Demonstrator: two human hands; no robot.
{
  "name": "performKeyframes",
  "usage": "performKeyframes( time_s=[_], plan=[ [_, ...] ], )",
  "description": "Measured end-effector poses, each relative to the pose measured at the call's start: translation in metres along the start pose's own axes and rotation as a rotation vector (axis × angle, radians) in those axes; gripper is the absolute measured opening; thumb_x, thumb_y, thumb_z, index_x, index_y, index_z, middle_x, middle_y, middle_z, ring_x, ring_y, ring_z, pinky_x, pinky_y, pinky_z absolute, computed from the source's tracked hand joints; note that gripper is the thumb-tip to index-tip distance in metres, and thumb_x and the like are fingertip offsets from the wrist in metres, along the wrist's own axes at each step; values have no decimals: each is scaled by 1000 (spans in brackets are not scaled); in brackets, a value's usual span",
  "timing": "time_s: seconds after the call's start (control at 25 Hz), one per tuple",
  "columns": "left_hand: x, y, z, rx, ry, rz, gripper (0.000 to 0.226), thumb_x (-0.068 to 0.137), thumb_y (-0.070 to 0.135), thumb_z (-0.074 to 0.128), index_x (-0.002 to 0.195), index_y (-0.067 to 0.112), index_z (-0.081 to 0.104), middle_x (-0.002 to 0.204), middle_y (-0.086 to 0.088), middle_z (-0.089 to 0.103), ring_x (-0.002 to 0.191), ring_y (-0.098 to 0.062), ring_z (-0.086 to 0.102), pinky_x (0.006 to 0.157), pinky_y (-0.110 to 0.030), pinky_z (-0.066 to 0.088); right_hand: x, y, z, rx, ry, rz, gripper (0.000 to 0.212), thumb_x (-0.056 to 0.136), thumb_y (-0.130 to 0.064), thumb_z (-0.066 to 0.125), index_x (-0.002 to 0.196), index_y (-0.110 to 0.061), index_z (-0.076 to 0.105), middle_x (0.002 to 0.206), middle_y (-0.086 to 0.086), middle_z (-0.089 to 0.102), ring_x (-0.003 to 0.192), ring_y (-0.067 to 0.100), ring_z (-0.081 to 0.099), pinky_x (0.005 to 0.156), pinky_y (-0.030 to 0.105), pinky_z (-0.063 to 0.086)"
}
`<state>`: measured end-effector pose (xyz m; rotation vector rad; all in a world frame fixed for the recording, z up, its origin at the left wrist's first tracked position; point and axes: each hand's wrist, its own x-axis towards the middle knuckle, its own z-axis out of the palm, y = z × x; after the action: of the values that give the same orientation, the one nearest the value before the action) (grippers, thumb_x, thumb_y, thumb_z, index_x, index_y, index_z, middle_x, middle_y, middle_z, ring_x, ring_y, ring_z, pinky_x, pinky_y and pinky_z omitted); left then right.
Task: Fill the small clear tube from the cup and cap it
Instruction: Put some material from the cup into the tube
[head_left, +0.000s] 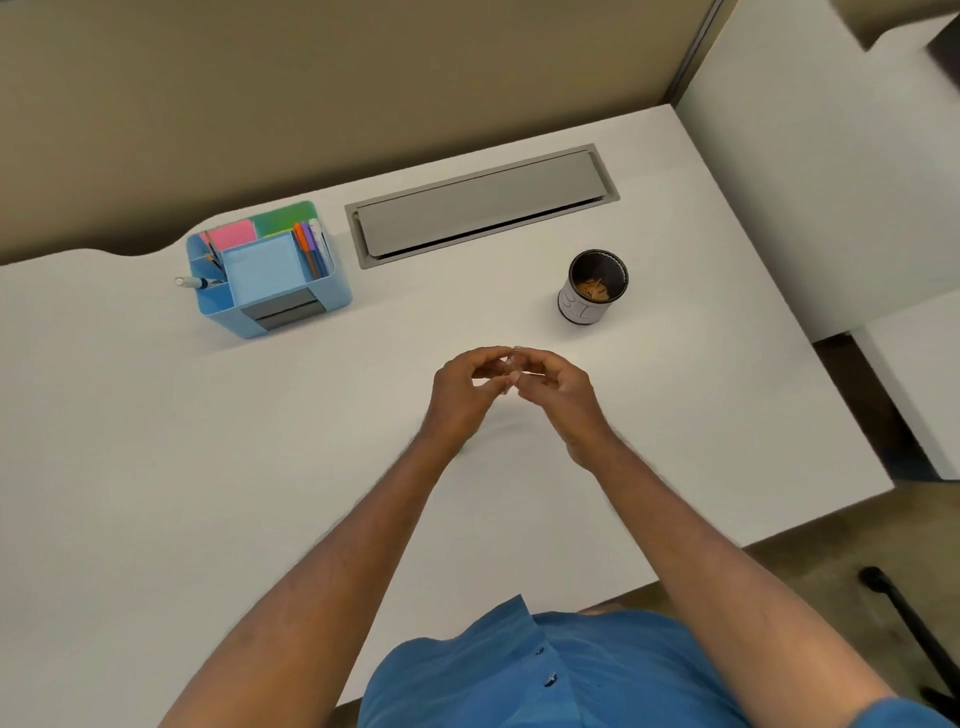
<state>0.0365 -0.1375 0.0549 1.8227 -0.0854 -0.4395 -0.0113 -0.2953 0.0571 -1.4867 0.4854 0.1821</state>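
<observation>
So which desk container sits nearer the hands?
The black cup with the white label, just beyond the right hand; the blue desk organiser stands farther left.

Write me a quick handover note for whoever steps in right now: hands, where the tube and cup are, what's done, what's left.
Left hand: raised over the desk, fingers pinched on the small clear tube.
Right hand: fingers closed at the tube's other side, both hands meeting on it.
Cup: stands upright on the desk beyond the hands, to their right, with brownish contents inside; nobody is touching it.
Done: tube picked up and held between both hands.
Cannot tell: whether the tube holds anything or has its cap on; it is too small and blurred.
Left: check the fill, top up from the cup if needed, cap it.
</observation>
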Motion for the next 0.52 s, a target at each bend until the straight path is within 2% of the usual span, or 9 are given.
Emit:
performKeyframes(
  time_s=[0.12,0.24,0.36,0.44,0.52],
  plan=[
    [7,9,19,-18,0,-6,26,85,11,78,110,12,70,101,2,76,94,-7,71,81,-18,56,4,-1,-19,34,44,-13,30,90,-15,75,120,-19,73,114,-2,78,104,8,73,95,27,56],
    [12,16,33,-5,-33,-4,21,85,13,78,105,12,70,99,3,76,92,-5,71,81,-17,55,7,-3,-35,41,60,-9,29,90,-13,76,118,-17,74,112,-1,78,104,10,73,96,27,56],
    [21,23,42,34,-64,0,21,86,16,78,106,16,73,101,7,76,94,-3,70,80,-16,55,9,-8,-49,45,76,-14,26,89,-13,76,115,-17,73,110,2,78,105,13,73,96,27,57],
    [34,28,48,89,-59,-1,24,86,19,78,110,20,73,107,10,74,98,-4,68,78,-18,53,12,-16,-61,49,124,-39,24,89,-16,76,112,-19,72,105,2,79,100,11,74,89,22,58],
    [56,34,56,151,-40,23,35,85,22,80,118,24,69,116,12,69,100,-3,65,75,-15,50,18,-26,-77,21,204,-87,19,88,-18,75,105,-24,71,97,-3,80,92,7,74,80,17,57]
  ],
)
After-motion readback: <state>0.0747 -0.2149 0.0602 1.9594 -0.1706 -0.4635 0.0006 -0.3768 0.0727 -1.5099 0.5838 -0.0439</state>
